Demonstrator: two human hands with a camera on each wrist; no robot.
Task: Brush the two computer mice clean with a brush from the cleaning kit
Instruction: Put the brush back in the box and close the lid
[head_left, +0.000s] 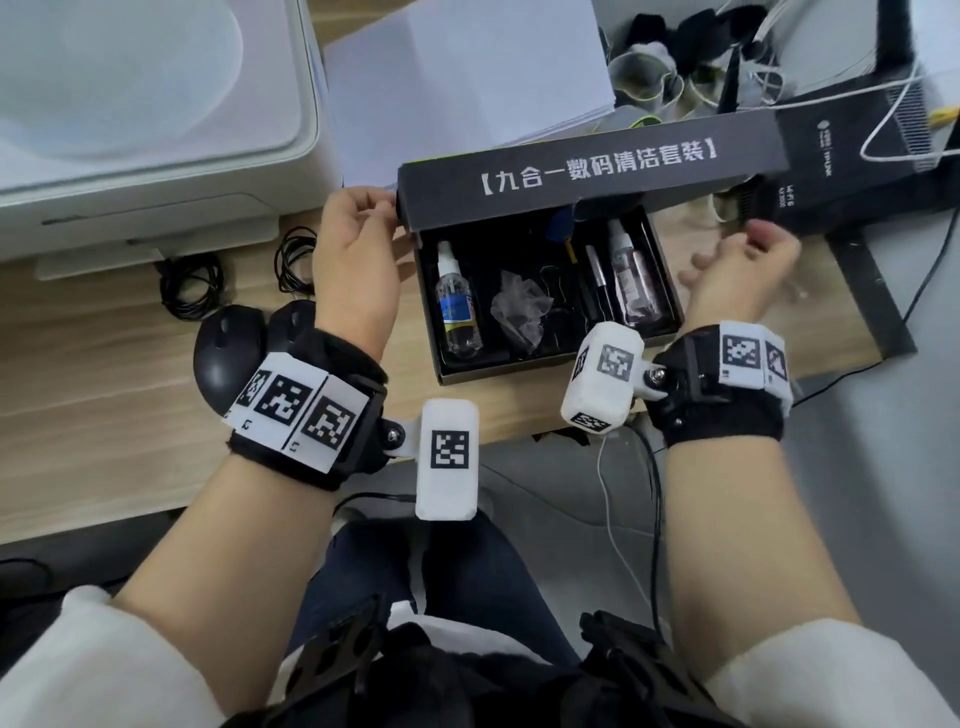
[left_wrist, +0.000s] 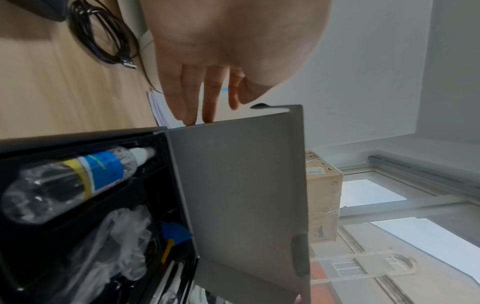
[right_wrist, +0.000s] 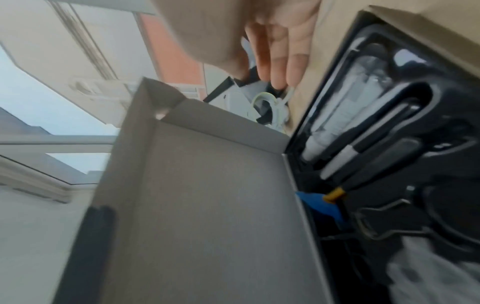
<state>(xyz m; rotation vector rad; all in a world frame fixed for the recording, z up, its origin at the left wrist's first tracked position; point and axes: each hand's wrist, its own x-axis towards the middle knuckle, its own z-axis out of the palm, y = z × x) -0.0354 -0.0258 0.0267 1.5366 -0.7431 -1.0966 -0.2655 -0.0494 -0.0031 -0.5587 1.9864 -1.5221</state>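
Steady the lid (head_left: 592, 166) with the left hand (head_left: 358, 244), fingers straight against its edge, and send the empty, relaxed right hand (head_left: 737, 270) left to the blue-tipped brush (head_left: 563, 226)

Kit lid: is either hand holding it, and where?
Left hand fingertips touch the lid at its left end, propping it; no clear grip. Right hand free, holding nothing.

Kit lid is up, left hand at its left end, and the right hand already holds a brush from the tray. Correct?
Not the last part. In the head view the right hand holds nothing; it hovers open beside the kit box. The lid is up, with the left hand at its left end.
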